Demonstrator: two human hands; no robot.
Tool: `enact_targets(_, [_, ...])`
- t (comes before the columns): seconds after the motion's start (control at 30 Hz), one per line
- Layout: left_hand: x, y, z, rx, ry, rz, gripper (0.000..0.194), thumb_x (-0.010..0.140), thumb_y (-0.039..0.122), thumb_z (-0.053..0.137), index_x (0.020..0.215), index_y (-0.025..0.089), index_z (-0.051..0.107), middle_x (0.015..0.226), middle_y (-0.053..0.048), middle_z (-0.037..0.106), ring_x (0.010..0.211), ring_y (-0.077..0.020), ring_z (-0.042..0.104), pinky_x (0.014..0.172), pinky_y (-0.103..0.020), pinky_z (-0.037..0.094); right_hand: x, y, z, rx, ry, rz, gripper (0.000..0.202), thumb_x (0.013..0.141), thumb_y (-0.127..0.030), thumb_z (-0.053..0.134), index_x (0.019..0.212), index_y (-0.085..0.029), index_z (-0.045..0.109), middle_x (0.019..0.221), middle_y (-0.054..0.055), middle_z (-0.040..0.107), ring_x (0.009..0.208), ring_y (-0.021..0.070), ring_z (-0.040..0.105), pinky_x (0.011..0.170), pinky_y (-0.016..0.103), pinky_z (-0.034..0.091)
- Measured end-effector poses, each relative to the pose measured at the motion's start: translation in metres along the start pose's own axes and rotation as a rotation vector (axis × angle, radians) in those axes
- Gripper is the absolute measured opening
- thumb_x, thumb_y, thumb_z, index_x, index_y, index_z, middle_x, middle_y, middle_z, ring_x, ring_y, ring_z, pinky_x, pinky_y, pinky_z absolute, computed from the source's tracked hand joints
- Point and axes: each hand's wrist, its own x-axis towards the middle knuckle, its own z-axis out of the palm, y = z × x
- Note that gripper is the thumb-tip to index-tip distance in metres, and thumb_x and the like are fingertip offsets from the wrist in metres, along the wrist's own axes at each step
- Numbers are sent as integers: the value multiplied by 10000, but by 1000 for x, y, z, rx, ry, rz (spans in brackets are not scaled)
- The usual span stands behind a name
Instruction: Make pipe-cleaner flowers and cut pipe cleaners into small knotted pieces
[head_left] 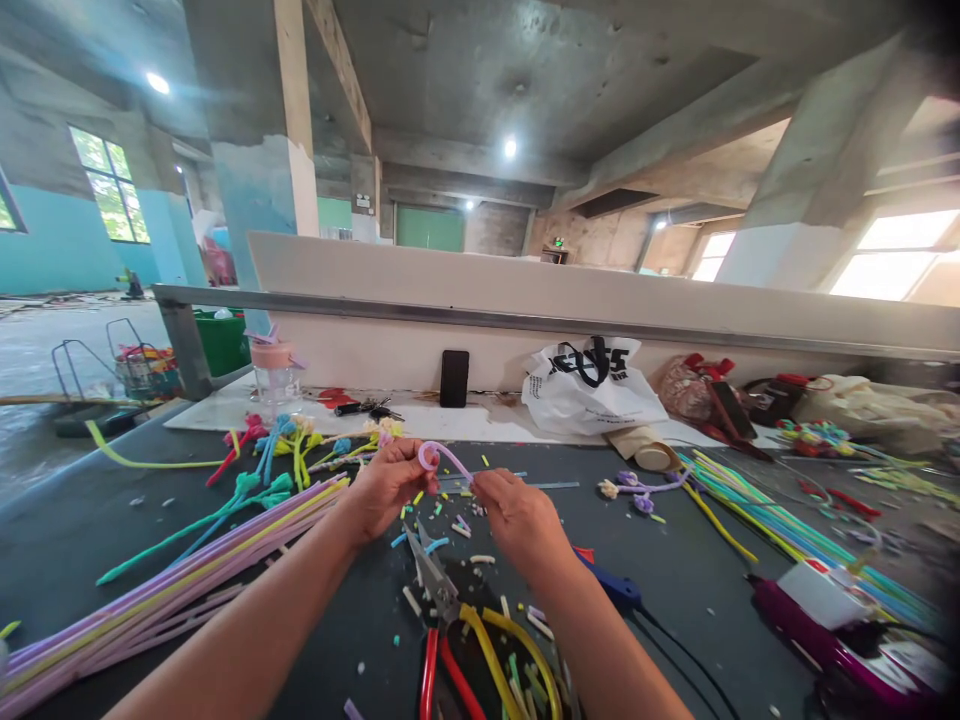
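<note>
A light purple fuzzy stem is stretched between my two hands above the dark table. Its left end is curled into a small loop, pinched by the fingers of my left hand. My right hand grips the other end, fingers closed round it. Below the hands lie scissors with yellow handles and a red-handled tool, among short cut pieces. Long purple, pink and yellow stems lie in a bundle on the left.
Knotted green and blue stems lie at the left. A phone stands against the back panel, beside a white bag. On the right are a teal stem bundle, a blue corded tool and a purple device.
</note>
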Motion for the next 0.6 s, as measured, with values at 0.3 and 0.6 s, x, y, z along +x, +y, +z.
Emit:
enact_targets(0.3, [-3,-1,7,-6,19,45,70,632,156,703,639,129,639,927,-11,595,621,-44,483,624,-181,394,2,-6,-7,-67,-218,81,224,843,-167,406,887,-246,610,812,15,656,668,137,578,543,218,313])
enact_targets(0.6, [-1,-5,18,-266,152,171,70,599,114,704,643,151,665,727,7,614,706,-83,516,726,-204,412,4,-14,9,1037,-132,305,209,819,-295,489,655,-170,515,534,-54,444,413,54,357,410,176,265])
